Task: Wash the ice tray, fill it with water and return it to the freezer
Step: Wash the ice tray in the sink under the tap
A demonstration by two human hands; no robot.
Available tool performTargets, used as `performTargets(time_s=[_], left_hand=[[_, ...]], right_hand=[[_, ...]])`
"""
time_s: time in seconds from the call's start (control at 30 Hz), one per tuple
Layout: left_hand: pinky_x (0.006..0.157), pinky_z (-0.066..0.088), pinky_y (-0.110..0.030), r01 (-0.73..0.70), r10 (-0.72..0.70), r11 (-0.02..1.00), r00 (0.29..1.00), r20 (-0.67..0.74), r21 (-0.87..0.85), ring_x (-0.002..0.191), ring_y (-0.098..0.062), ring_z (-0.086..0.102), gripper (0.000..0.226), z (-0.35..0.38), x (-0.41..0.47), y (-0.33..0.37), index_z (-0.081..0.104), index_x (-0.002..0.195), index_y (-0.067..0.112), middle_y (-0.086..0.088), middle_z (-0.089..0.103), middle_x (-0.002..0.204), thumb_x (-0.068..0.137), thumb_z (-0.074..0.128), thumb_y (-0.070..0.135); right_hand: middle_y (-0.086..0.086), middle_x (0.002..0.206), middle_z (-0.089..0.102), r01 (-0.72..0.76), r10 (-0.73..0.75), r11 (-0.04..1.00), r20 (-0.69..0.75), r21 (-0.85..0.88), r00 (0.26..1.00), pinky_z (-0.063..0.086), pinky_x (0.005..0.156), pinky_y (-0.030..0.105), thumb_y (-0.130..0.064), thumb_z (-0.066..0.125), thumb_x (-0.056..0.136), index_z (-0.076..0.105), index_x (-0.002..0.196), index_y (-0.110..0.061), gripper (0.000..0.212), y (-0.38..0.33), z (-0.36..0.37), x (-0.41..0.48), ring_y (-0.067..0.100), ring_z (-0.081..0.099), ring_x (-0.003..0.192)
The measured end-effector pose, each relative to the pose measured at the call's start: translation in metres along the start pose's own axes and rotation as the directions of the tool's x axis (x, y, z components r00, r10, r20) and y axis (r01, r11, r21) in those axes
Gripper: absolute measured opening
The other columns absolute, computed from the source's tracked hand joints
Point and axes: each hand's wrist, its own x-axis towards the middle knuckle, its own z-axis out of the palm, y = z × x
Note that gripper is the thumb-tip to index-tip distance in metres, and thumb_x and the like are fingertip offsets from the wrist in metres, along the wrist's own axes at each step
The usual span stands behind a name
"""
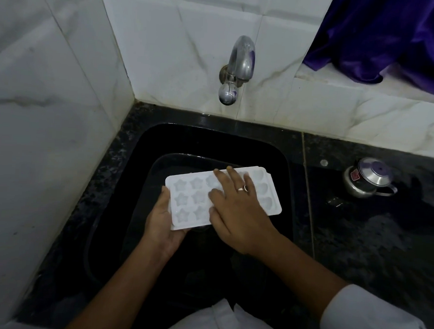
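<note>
The left hand (161, 221) grips the left end of a white plastic ice tray with star- and heart-shaped moulds (189, 198), thumb against its edge, fingers hidden beneath. The right hand (236, 210) lies flat on top, fingers straight and spread. The tray is held over a black stone sink (212, 141), below a chrome wall tap (238, 65).

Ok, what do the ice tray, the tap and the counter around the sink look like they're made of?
The ice tray looks like thin white plastic, slightly translucent, with moulded star and heart cups. The tap seems to be chromed or steel metal: bright mirror-like reflections, some dull patches. The counter is probably polished black stone, perhaps granite: glossy and speckled.
</note>
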Motion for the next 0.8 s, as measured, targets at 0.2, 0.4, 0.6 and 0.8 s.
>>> performTargets(time_s=[0.2, 0.4, 0.6, 0.8], left_hand=[[0.098, 0.055, -0.056, 0.015, -0.015, 1.0, 1.0, 0.008, -0.008, 0.12, -0.04, 0.07, 0.067, -0.002, -0.001, 0.0, 0.061, 0.141, 0.007, -0.021, 0.071, 0.133, 0.109, 0.032, 0.059], [0.089, 0.057, -0.052, -0.006, 0.006, 1.0, 1.0, -0.02, 0.006, 0.105, -0.034, 0.077, 0.061, -0.004, -0.002, 0.003, 0.067, 0.131, 0.008, -0.018, 0.076, 0.123, 0.111, 0.032, 0.054], [0.09, 0.057, -0.053, -0.001, 0.001, 1.0, 1.0, -0.014, -0.008, 0.11, -0.036, 0.075, 0.063, 0.0, 0.0, 0.0, 0.065, 0.135, 0.007, -0.02, 0.073, 0.128, 0.11, 0.033, 0.055], [0.085, 0.06, -0.051, 0.002, -0.002, 1.0, 1.0, 0.004, 0.001, 0.108, -0.036, 0.076, 0.065, 0.0, -0.001, 0.001, 0.065, 0.133, 0.008, -0.019, 0.075, 0.126, 0.11, 0.03, 0.057]], right_hand=[[0.015, 0.166, 0.027, -0.039, 0.04, 0.998, -0.005, 0.055, 0.999, 0.01, 0.123, 0.064, -0.04, 0.03, 0.1, 0.061, 0.126, -0.028, 0.042, 0.01, -0.004, 0.0, 0.038, 0.011, 0.157], [0.013, 0.167, 0.025, 0.02, -0.019, 0.999, -0.001, 0.026, 1.0, 0.006, 0.125, 0.064, -0.04, 0.033, 0.101, 0.056, 0.14, -0.031, 0.046, 0.015, 0.0, -0.008, 0.037, 0.009, 0.158], [0.015, 0.166, 0.026, -0.001, 0.001, 1.0, 0.001, -0.006, 1.0, 0.011, 0.123, 0.063, -0.039, 0.032, 0.103, 0.055, 0.135, -0.022, 0.044, 0.001, 0.002, -0.004, 0.036, 0.011, 0.157], [0.014, 0.166, 0.027, -0.045, 0.045, 0.997, 0.0, 0.055, 0.999, 0.007, 0.124, 0.064, -0.04, 0.032, 0.1, 0.06, 0.129, -0.027, 0.042, 0.007, -0.005, 0.0, 0.038, 0.009, 0.157]])
